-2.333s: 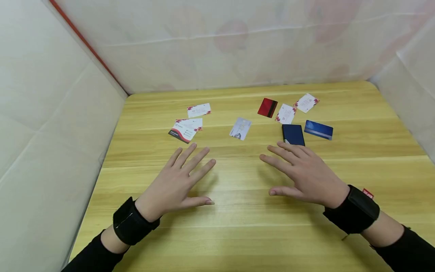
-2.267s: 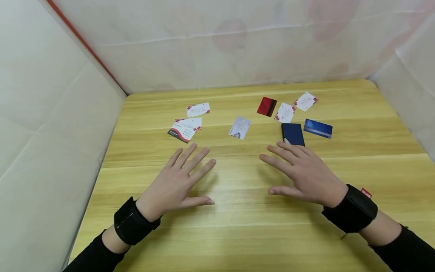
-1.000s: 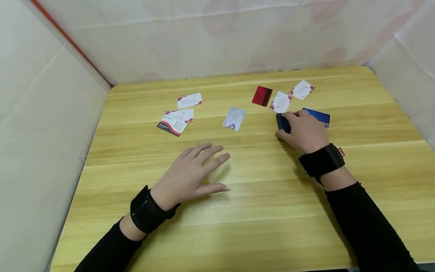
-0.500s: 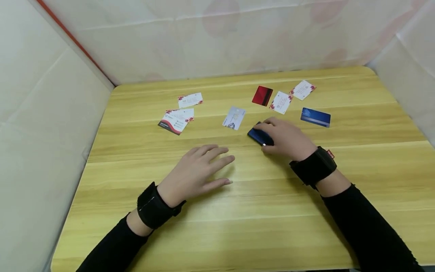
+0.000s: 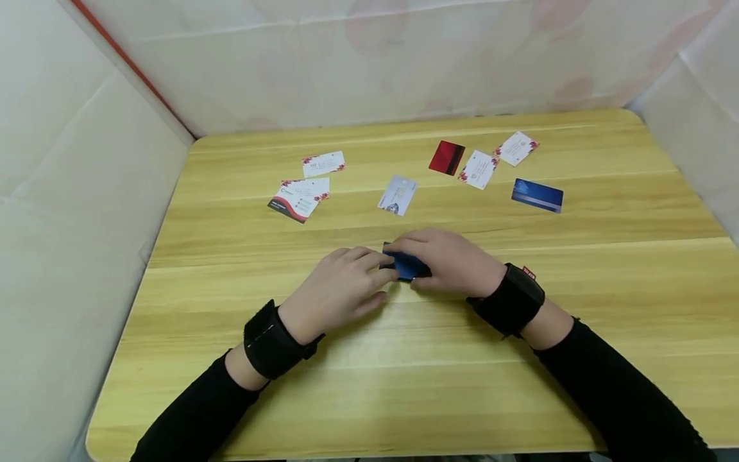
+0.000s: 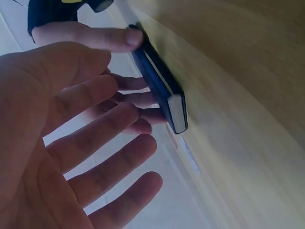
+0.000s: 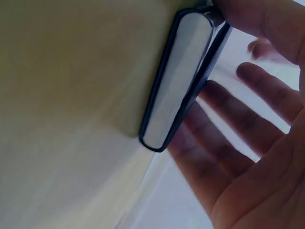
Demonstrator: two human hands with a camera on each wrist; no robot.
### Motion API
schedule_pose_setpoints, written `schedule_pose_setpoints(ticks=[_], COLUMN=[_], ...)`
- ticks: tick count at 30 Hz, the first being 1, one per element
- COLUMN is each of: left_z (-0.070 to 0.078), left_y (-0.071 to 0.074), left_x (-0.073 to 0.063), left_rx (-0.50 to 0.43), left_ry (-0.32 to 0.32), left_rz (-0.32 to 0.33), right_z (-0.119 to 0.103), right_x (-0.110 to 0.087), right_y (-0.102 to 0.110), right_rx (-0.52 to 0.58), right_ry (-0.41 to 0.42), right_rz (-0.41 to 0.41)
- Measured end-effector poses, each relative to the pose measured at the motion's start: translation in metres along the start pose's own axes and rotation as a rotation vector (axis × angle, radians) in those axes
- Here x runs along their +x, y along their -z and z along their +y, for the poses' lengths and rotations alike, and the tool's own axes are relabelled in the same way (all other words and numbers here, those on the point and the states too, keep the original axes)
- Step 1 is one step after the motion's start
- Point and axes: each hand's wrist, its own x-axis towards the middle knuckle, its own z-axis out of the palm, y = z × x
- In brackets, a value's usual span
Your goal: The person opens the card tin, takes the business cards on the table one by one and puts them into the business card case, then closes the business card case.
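A dark blue card case [image 5: 406, 264] stands on its edge at the middle of the wooden table [image 5: 404, 366]. My right hand [image 5: 430, 256] pinches it between thumb and fingers; in the right wrist view the case [image 7: 181, 81] sits under my thumb [image 7: 257, 16]. My left hand [image 5: 369, 279] lies beside it with straight, spread fingers that reach the case's left end; I cannot tell whether they touch. In the left wrist view the case [image 6: 159, 83] stands just beyond my spread fingers [image 6: 109, 129].
Cards lie scattered at the far side: a red card [image 5: 446, 157], two white floral cards [image 5: 478, 169] [image 5: 516, 148], a blue card [image 5: 537, 195], a pale card [image 5: 398, 194], and more white cards [image 5: 299, 197] [image 5: 323, 164] at the left. White walls enclose the table.
My right hand took the blue case from beside the blue card and brought it left and nearer, to the table's middle. My left hand moved right to meet it.
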Motion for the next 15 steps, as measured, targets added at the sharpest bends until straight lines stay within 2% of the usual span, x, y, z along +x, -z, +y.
schedule_pose_setpoints(ticks=[8,15], left_z=[0.002,0.007], left_y=[-0.004,-0.007], left_x=[-0.001,-0.003], left_rx=[0.016,-0.034], left_ry=[-0.034,-0.058], left_rz=[-0.001,-0.012], right_z=[-0.016,-0.025], right_x=[0.000,-0.001], right_y=[-0.003,-0.001], right_rx=[0.089,0.107], right_ry=[0.012,-0.008], right_rz=[-0.038,-0.086])
